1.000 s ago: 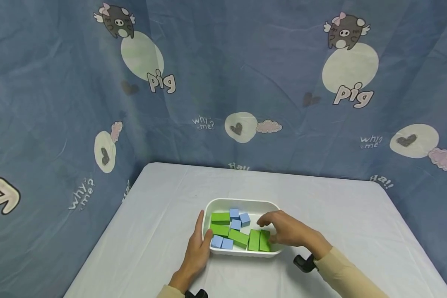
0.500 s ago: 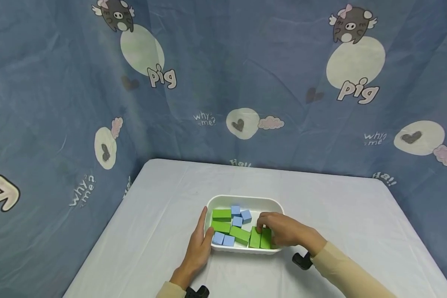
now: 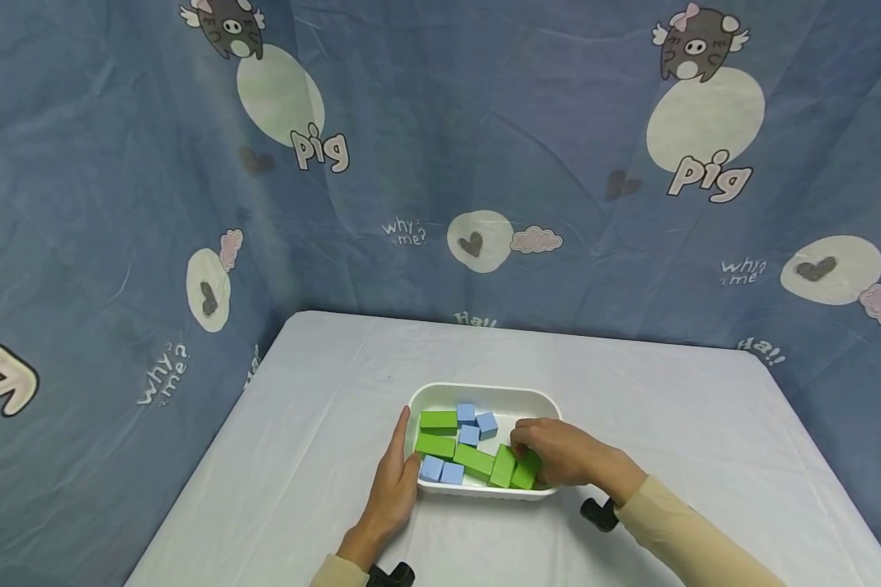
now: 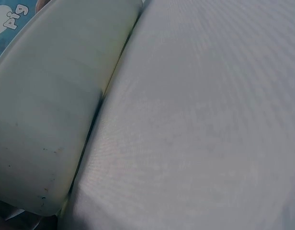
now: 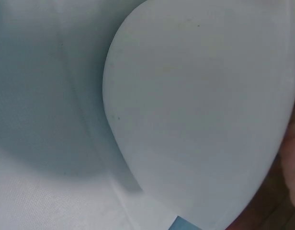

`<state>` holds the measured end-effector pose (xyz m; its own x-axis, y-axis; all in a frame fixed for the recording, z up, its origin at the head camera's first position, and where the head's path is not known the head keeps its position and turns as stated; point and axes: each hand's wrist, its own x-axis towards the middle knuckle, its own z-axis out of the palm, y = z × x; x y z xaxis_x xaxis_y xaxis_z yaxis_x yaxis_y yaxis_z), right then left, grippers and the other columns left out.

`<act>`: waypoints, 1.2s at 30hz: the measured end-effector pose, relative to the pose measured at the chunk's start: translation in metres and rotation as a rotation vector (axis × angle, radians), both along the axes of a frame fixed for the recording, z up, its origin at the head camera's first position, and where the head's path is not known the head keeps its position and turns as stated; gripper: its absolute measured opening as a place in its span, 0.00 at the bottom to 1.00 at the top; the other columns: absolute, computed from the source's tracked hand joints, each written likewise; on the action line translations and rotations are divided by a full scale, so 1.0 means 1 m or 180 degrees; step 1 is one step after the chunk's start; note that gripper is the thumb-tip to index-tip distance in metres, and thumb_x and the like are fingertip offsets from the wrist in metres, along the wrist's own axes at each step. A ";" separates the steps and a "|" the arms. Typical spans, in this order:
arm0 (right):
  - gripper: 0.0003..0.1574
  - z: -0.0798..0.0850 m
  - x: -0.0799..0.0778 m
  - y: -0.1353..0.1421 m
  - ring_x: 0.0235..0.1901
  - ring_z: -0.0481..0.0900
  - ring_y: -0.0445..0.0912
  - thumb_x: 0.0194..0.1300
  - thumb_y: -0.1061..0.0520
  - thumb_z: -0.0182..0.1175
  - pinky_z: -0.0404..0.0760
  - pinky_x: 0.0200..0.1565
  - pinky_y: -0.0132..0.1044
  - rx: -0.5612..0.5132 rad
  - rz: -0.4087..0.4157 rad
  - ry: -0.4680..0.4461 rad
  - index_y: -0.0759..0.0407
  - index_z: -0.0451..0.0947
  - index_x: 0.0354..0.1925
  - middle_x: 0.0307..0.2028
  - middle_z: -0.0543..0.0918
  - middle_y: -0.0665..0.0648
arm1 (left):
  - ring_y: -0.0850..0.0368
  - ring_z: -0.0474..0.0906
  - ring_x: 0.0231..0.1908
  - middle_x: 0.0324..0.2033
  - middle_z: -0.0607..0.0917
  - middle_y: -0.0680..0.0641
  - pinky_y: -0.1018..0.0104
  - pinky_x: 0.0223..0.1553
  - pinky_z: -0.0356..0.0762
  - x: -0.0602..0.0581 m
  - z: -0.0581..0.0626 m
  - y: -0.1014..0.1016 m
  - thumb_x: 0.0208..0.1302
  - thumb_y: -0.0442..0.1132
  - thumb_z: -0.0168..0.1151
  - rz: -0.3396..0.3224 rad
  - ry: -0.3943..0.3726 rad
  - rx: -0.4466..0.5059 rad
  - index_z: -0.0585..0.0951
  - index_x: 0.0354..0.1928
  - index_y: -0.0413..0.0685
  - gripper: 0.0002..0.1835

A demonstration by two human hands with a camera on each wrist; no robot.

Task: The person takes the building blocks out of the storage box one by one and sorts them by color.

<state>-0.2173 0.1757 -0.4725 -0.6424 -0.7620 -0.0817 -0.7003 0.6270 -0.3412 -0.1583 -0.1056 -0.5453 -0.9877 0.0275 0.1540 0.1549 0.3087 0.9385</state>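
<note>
A white tray stands on the table with green oblong blocks and small blue cubes in it. My left hand holds its left end, thumb at the rim and fingers along the outside. My right hand reaches over the right end and grips the rightmost green block, partly hidden under the fingers. That block leans against a neighbouring green block, which is also slanted. Both wrist views mostly show the tray's outer wall; part of a hand appears at the right wrist view's edge.
Several blue cubes lie in the tray's middle and near-left corner, beside more green blocks. White cloth covers the table. A blue printed curtain hangs behind and at the sides.
My right hand has lowered into the tray and taken hold of the rightmost green block. The two rightmost green blocks have turned from straight to slanted. My left hand keeps its hold.
</note>
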 end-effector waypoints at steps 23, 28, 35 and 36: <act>0.15 0.027 0.002 0.014 0.36 0.74 0.39 0.56 0.62 0.72 0.81 0.42 0.39 -0.0172 -0.0291 0.0058 0.58 0.81 0.42 0.38 0.78 0.46 | 0.51 0.46 0.78 0.79 0.53 0.41 0.50 0.76 0.44 -0.001 0.002 0.005 0.69 0.23 0.39 0.0058 0.0098 -0.0064 0.49 0.80 0.38 0.37; 0.15 0.038 -0.003 0.027 0.38 0.75 0.42 0.60 0.60 0.70 0.80 0.41 0.40 -0.0593 -0.0632 0.0100 0.60 0.79 0.45 0.40 0.79 0.48 | 0.52 0.46 0.78 0.79 0.54 0.41 0.52 0.75 0.44 0.001 0.001 0.005 0.69 0.23 0.39 0.0054 0.0101 -0.0068 0.49 0.81 0.39 0.37; 0.16 0.053 -0.012 0.051 0.37 0.78 0.43 0.59 0.64 0.70 0.83 0.42 0.48 -0.1084 -0.1009 0.0126 0.61 0.82 0.47 0.38 0.82 0.48 | 0.53 0.46 0.78 0.79 0.54 0.44 0.53 0.75 0.44 0.000 0.001 0.003 0.69 0.23 0.38 0.0058 0.0095 -0.0071 0.49 0.81 0.41 0.38; 0.16 0.055 -0.014 0.055 0.37 0.79 0.43 0.59 0.65 0.70 0.83 0.42 0.49 -0.1130 -0.1035 0.0166 0.61 0.82 0.47 0.38 0.83 0.49 | 0.54 0.46 0.78 0.79 0.54 0.45 0.53 0.75 0.44 -0.002 0.002 0.002 0.69 0.23 0.38 0.0062 0.0096 -0.0071 0.49 0.81 0.43 0.38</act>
